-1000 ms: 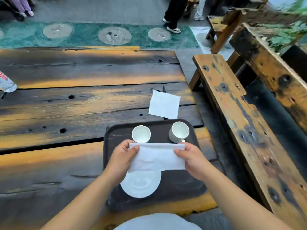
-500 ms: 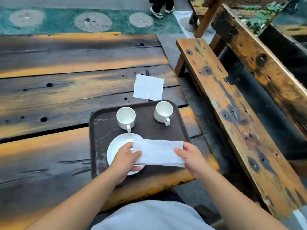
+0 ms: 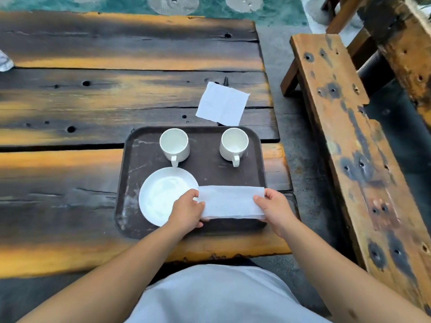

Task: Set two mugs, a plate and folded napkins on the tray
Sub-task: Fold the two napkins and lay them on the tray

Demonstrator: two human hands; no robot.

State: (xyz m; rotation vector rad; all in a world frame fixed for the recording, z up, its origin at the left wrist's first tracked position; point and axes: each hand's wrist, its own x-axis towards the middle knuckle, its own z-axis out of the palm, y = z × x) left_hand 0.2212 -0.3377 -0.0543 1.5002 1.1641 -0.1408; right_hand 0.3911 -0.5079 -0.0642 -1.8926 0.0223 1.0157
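At the far left edge of the wooden table [image 3: 70, 94] a crumpled clear wrapper [image 3: 4, 62] pokes into view. The dark brown tray [image 3: 130, 164] sits at the table's near edge. On its near-left part lies the white plate [image 3: 161, 194], now almost wholly uncovered, whereas a second ago the napkin hid its upper half. The left mug [image 3: 174, 143] stands at the back of the tray, its handle pointing at the plate's rim; the right mug [image 3: 234, 143] stands level with it, handle also toward the person.

The left hand [image 3: 186, 210] overlaps the plate's right edge and pinches the left end of the folded napkin [image 3: 231, 201] between thumb and curled fingers. That napkin, a long folded strip, has moved right off the plate since half a second ago and now lies over the tray's near-right part, its lower edge at the tray's rim; whether it rests flat on the tray cannot be told. The right hand [image 3: 275, 207] pinches its right end, thumb on top, fingers tucked beneath.

Beyond the tray's far-right corner a second napkin [image 3: 222, 103] lies flat on the table, where it was before. To the right runs a weathered wooden bench [image 3: 345, 127].
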